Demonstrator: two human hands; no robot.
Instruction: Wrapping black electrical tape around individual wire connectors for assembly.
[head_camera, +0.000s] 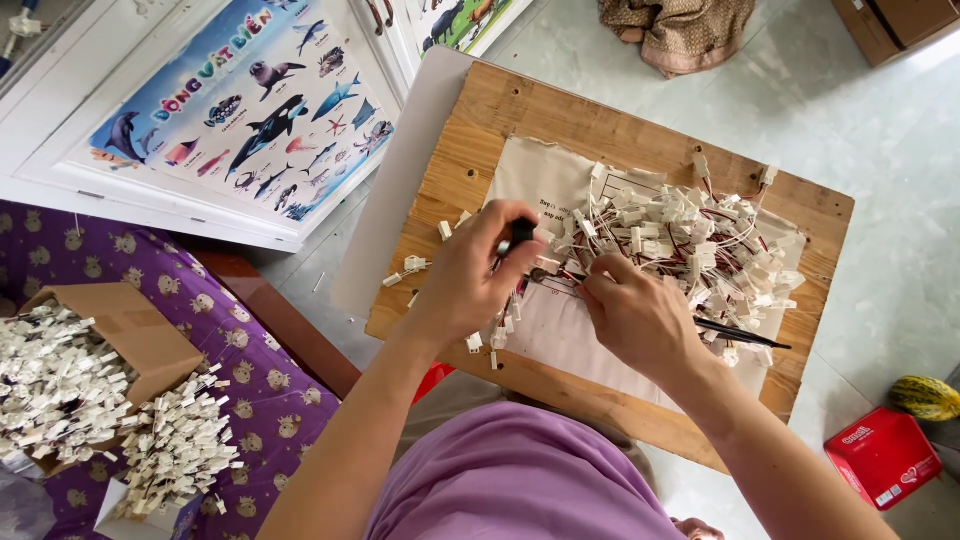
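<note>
Connectors on thin red and white wires lie heaped (690, 240) over the far right part of the pale cloth (545, 180) spread across my wooden board (480, 120), and I am working at the heap's near left edge. My left hand (465, 285) is closed around a small black-handled tool (521, 232), thumb and fingers pinched on its top end. My right hand (640, 315) has its fingertips curled down into the wires; they look pinched on one lead, though I cannot tell exactly which piece they hold. I judge these pieces very light, the white plastic housings stiff and small, the wires limp and quick to tangle, so each is best taken by its housing rather than dragged by the wire. The heap holds far too many to count, dozens at least. Around ten loose housings (415, 265) lie scattered on the board near my left hand. One long dark tool (745, 335) rests on the cloth just beyond my right wrist. Off to my left, one open cardboard box (130, 330) and the purple patterned sheet (250, 370) beside it carry two more big piles of white pieces (175, 445). One red packet (880, 455) lies on the floor at right.
</note>
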